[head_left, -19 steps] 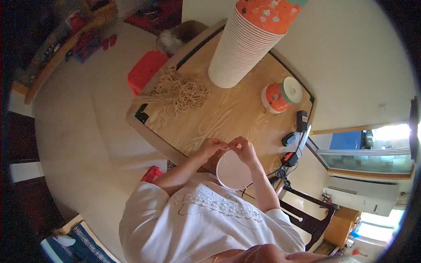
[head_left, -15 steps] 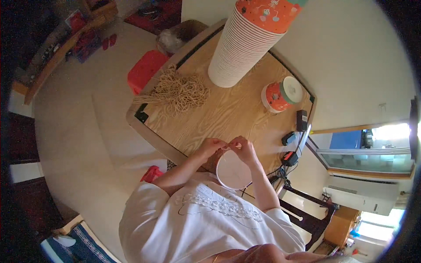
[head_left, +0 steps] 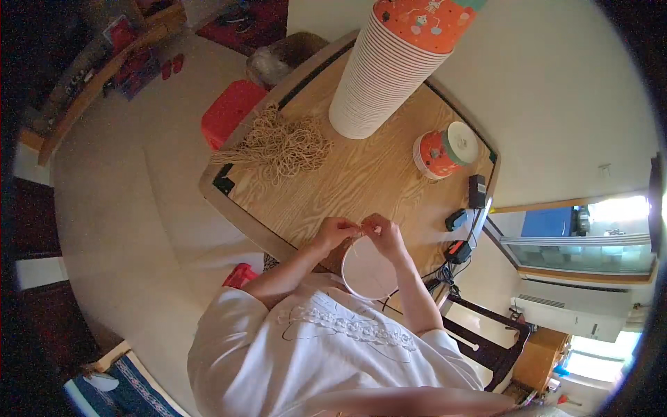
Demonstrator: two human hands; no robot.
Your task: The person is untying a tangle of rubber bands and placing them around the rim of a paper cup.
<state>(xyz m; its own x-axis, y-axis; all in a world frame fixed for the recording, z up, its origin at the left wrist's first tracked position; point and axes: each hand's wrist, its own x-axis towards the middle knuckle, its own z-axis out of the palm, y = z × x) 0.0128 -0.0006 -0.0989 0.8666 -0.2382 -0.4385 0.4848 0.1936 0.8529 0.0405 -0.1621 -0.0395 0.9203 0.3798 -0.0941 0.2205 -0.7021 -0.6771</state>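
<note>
A round paper bucket [head_left: 372, 270] rests between my forearms at the table's near edge, its white-rimmed mouth turned up toward me. Above its far rim, my left hand [head_left: 338, 232] and my right hand [head_left: 382, 235] meet with fingertips pinched together. Whatever they grip there is too small to make out. Further off on the table stands a tall stack of white paper buckets [head_left: 385, 76], the top one orange-printed. To its left lies a loose tangle of tan paper cord [head_left: 288, 146].
A short orange paper bucket stack [head_left: 439, 153] with a green-edged base sits at the table's right. Black power adapters [head_left: 456, 219] and cables line the right edge. Left of the wooden table [head_left: 361, 184] are a red stool [head_left: 233, 111] and a bin [head_left: 295, 47]. A dark chair [head_left: 483, 340] stands at right.
Both hands stay at the bucket's rim, with only a slight shift of the right fingers. The bucket and the things on the table keep their places.
</note>
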